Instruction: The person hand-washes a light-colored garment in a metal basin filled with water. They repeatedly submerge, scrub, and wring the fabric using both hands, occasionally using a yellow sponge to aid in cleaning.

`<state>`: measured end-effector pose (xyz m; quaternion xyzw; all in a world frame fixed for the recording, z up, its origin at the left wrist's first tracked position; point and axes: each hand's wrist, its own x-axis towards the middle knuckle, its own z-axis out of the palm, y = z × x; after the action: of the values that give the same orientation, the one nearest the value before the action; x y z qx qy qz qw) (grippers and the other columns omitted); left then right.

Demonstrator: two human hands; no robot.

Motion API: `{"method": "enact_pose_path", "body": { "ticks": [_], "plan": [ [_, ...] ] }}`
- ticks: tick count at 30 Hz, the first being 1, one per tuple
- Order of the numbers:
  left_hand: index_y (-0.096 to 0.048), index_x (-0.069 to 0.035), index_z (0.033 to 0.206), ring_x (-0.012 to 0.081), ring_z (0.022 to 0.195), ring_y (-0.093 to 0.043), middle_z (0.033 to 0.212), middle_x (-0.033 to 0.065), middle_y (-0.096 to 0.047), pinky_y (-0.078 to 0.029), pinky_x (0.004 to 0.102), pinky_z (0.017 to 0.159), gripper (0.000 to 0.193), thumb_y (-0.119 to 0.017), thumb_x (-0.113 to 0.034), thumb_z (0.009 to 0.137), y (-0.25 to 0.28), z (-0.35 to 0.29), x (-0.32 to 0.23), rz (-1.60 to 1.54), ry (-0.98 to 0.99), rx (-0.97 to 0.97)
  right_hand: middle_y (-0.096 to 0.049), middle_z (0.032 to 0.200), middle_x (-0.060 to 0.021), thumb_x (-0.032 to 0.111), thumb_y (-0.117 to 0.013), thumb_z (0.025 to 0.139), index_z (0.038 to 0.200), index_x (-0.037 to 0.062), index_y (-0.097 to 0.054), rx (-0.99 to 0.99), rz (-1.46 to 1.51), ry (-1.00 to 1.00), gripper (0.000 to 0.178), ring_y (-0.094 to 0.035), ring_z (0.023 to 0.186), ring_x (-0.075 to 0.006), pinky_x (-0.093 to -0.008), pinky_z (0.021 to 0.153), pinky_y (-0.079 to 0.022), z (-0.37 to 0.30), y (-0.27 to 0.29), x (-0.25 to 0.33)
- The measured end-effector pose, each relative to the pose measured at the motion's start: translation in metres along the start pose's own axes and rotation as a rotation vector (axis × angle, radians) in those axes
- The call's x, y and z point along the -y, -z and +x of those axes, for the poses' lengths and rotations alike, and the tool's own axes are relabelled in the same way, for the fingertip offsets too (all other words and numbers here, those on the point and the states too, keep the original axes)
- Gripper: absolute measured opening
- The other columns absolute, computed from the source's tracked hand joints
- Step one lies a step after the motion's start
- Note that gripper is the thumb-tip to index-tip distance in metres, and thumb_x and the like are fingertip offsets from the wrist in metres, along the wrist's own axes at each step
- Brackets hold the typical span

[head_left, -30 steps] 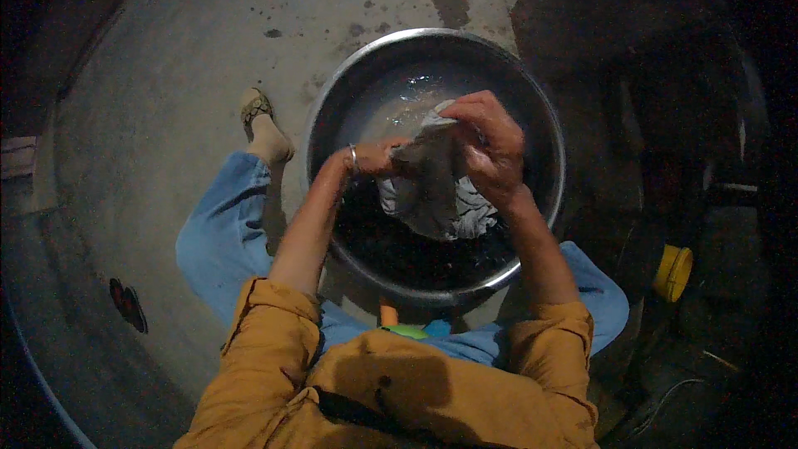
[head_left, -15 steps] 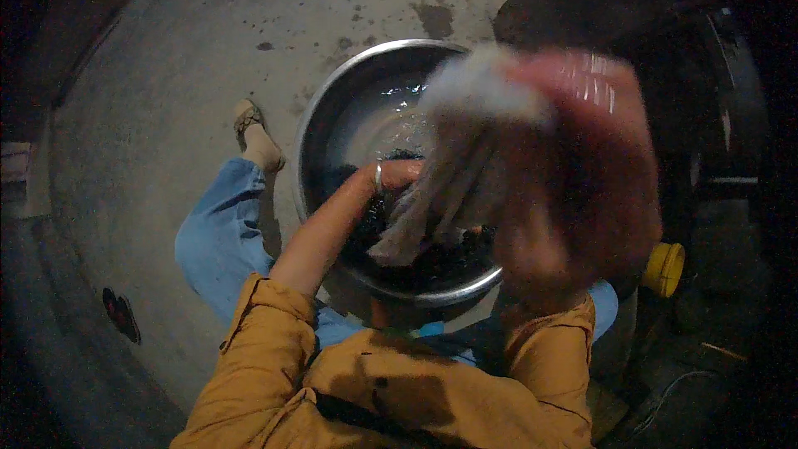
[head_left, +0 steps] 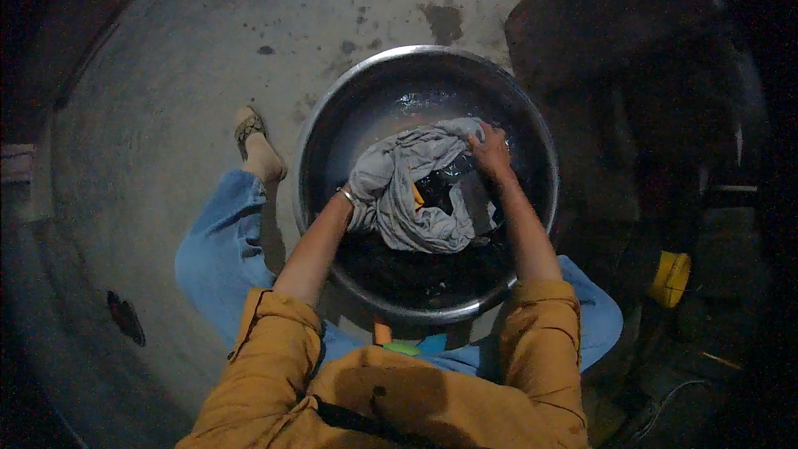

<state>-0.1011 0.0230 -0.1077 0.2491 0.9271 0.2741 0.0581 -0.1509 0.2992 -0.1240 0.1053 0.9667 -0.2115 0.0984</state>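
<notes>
A wet grey cloth (head_left: 407, 158), looped into a rough ring, lies in a large round steel basin (head_left: 366, 60). My right hand (head_left: 492, 152) grips the upper right part of the cloth, thumb on top and fingers wrapped over it. At the cloth's left side is my left hand (head_left: 345, 190), with a bangle at the wrist. Folds of the cloth cover its fingers, so their grip does not show. Dark, wet material and a small orange patch show through the ring's middle. Water glints near the basin's far wall.
The basin stands on a concrete floor (head_left: 199, 58) with damp spots, between my legs in blue jeans (head_left: 218, 237). A yellow container (head_left: 670, 279) is at the right, near a thin pale cord (head_left: 665, 403). A dark shape lies on the floor at left (head_left: 125, 318).
My right hand, blurred and raised with the cloth before, has come down into the basin. The cloth now lies spread in a loop; my left hand has moved left and slightly nearer.
</notes>
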Motion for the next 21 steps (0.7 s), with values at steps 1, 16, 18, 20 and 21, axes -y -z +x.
{"method": "enact_pose_path", "body": {
  "ticks": [1,16,18,20,21],
  "plan": [
    [-0.057,-0.005,0.097,0.0274,0.089,-0.053,0.096,0.0129,-0.057,-0.04,0.0344,0.081,0.027,-0.051,-0.018,0.074,-0.009,0.014,0.006,0.072,-0.093,0.121,-0.038,0.119,-0.0193,0.04,-0.057,0.075,0.123,0.0182,-0.039,-0.013,-0.048,0.039,0.055,-0.042,0.106,-0.0394,-0.0485,0.084,-0.038,0.014,-0.013,-0.01],
    [-0.036,-0.005,0.124,0.0272,0.11,-0.044,0.122,0.0123,-0.043,-0.035,0.0394,0.091,0.076,-0.034,-0.064,0.077,-0.051,-0.01,0.074,-2.04,0.759,-0.322,-0.037,0.125,-0.0175,0.058,-0.047,0.073,0.103,0.0077,-0.058,-0.079,0.058,0.033,0.06,-0.042,0.104,-0.0406,-0.0449,0.086,-0.035,0.074,-0.089,-0.011],
    [-0.033,-0.007,0.127,0.028,0.112,-0.041,0.124,0.0116,-0.041,-0.033,0.0405,0.093,0.08,-0.032,-0.068,0.074,-0.022,-0.004,0.048,-2.155,0.704,-0.291,-0.039,0.122,-0.0173,0.055,-0.05,0.073,0.101,0.01,-0.059,-0.005,0.056,0.084,0.054,-0.044,0.102,-0.0394,-0.0445,0.085,-0.036,0.033,-0.06,0.066],
    [-0.033,-0.009,0.127,0.0284,0.111,-0.041,0.122,0.0114,-0.043,-0.032,0.042,0.094,0.082,-0.031,-0.07,0.072,-0.013,0.004,0.034,-2.194,0.781,-0.253,-0.045,0.114,-0.0162,0.046,-0.057,0.072,0.101,0.0136,-0.06,0.213,0.388,0.135,0.044,-0.047,0.098,-0.0358,-0.0419,0.08,-0.04,0.008,-0.057,0.095],
    [-0.034,-0.01,0.126,0.0285,0.11,-0.042,0.122,0.0119,-0.043,-0.033,0.0419,0.093,0.08,-0.032,-0.07,0.073,-0.014,0.007,0.035,-2.191,0.825,-0.225,-0.048,0.108,-0.0153,0.04,-0.06,0.071,0.1,0.0152,-0.06,0.372,0.686,0.145,0.038,-0.05,0.094,-0.0341,-0.0407,0.076,-0.042,0.001,-0.065,0.103]
  ]
}}
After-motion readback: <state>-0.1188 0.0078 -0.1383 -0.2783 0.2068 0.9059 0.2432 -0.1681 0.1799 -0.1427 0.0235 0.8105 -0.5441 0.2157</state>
